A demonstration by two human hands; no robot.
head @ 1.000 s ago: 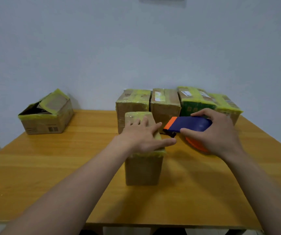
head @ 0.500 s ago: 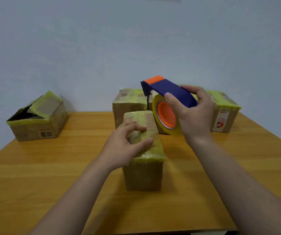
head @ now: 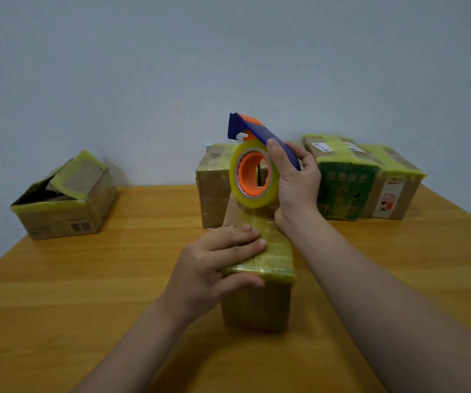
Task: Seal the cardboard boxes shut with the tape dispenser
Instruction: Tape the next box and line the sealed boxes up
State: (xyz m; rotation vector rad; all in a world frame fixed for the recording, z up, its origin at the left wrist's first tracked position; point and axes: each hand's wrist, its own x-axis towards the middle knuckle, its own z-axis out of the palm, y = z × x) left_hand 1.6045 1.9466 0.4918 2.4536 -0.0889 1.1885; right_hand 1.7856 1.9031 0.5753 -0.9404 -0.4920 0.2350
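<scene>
Hands differ: left hand (head: 211, 265) lies flat atop the box (head: 257, 304), right hand (head: 296, 188) grips the raised tape dispenser (head: 244, 171).

A second ago the right hand (head: 296, 188) holds the tape dispenser (head: 260, 134) low and flat, close over the worktop (head: 115, 279) beside the box (head: 257, 304). Now it holds it up off the worktop, upright, with the roll facing the camera and the blue blade end pointing up. Compared with half a second ago, the dispenser sits lower and nearer, the bottom of the roll right at the far end of the box top. The left hand (head: 214, 262), first spread across the top and then curled on it, now lies with fingers flat on the top and thumb on the near face.
</scene>
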